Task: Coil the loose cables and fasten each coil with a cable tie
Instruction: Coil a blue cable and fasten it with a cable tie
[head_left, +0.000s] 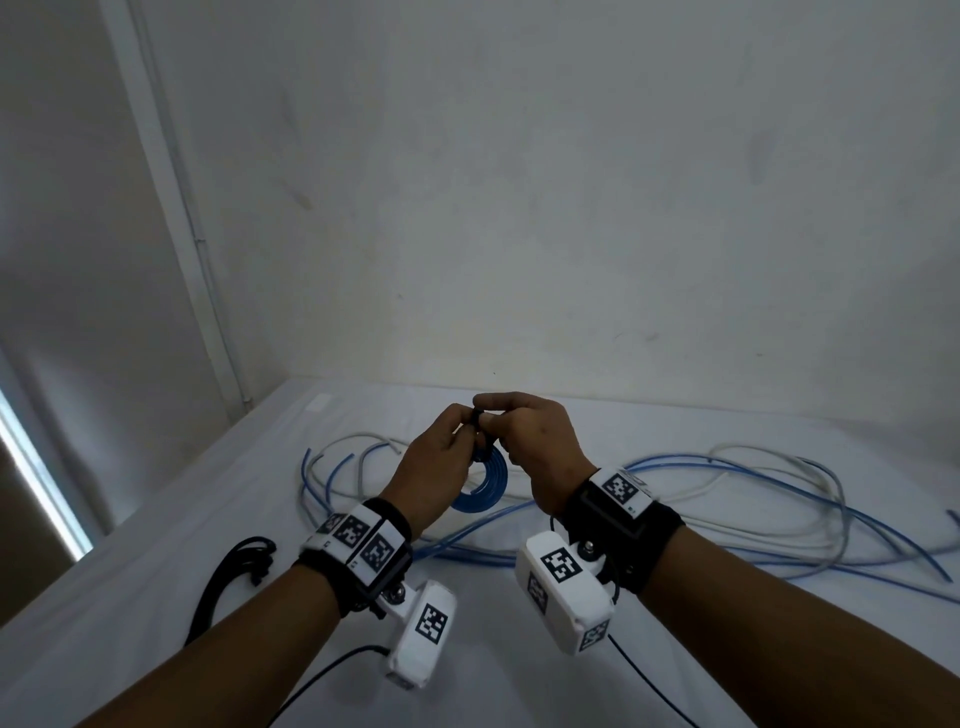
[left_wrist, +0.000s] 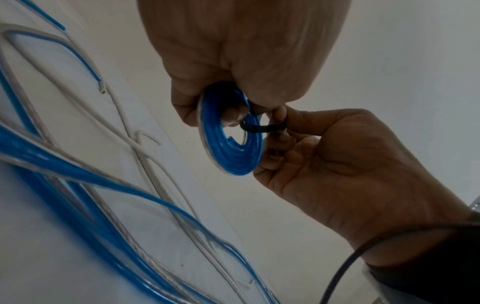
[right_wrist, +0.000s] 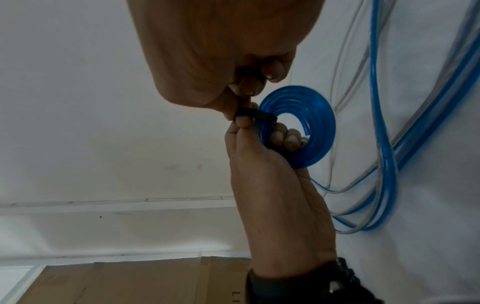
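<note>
Blue coil (left_wrist: 233, 142): flat spiral of blue cable, held in the air between both hands, above the table (head_left: 156, 597). In head view mostly hidden behind the hands; only its lower arc shows.

Left hand (head_left: 436, 470): fingers curled round the coil's rim, 2 fingertips poking through the centre hole (right wrist view). Thumb tip meets the black tie.

Black cable tie (left_wrist: 259, 127): wraps across 1 side of the coil, hole to outer edge. Its head and tail are buried between the fingertips; can't tell if locked.

Right hand (head_left: 530, 441): thumb and forefinger pinch the tie just outside the coil's rim; other fingers curled in. Fingertips hard to make out in head view.

Loose cables (head_left: 727, 509): blue and grey/white, tangled on the table below and beyond the fingers; right ends cut off by frame edge.

Black ties (head_left: 244, 566): bundle on the table, well to the left of the fingers; count unclear.

Cardboard box (right_wrist: 130, 281): partly cut off, right wrist view only.
</note>
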